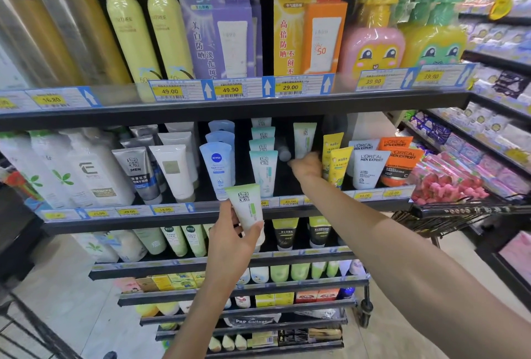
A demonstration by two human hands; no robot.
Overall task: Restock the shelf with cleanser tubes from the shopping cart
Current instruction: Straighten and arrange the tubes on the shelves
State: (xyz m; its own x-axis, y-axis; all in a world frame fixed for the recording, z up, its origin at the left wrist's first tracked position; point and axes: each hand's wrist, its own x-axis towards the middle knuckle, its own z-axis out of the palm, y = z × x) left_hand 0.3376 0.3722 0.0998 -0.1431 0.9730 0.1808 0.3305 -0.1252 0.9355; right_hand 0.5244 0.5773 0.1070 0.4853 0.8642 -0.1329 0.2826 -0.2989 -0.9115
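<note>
My left hand (230, 239) holds a white cleanser tube with a green top (248, 209) upright, cap down, in front of the middle shelf's edge (161, 222). My right hand (307, 167) reaches deep into that shelf and grips the bottom of a matching green-and-white tube (304, 139), which stands in the dark gap between the teal tubes (263, 169) and the yellow tubes (333, 154). A shopping cart's dark rim (459, 210) shows at the right, below my right arm.
Nivea tubes (215, 166), grey and white men's tubes (140, 172) and L'Oreal tubes (370, 166) fill the same shelf. Sunscreen boxes and spray cans stand on the shelf above. Pink packs (448, 183) lie by the cart. Lower shelves hold more tubes.
</note>
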